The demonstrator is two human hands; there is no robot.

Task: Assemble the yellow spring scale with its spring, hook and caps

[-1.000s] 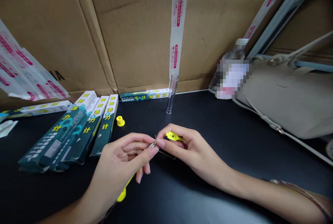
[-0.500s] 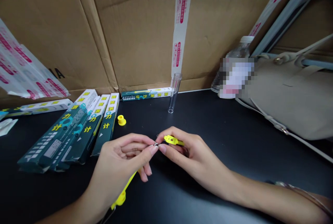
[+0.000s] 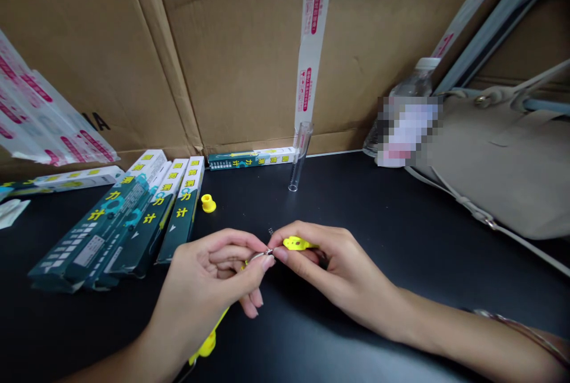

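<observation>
Fingers (image 3: 253, 275) of my L hand (image 3: 200, 273) & R hand (image 3: 332, 258) pinch tiny metal bit (image 3: 269, 252) tight, prob. for control; R also holds yellow pc (image 3: 297, 243).

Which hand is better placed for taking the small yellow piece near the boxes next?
Probably the left hand: the small yellow piece sits beyond it, while the right hand is farther off and holds another yellow part, though the left seems to pinch a metal part.

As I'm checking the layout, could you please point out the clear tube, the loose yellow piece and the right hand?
Clear tube (image 3: 298, 160): head view, middle of wall.
Loose yellow piece (image 3: 208, 205): head view, its side.
Right hand (image 3: 333, 257): head view, thumb's base.
</observation>
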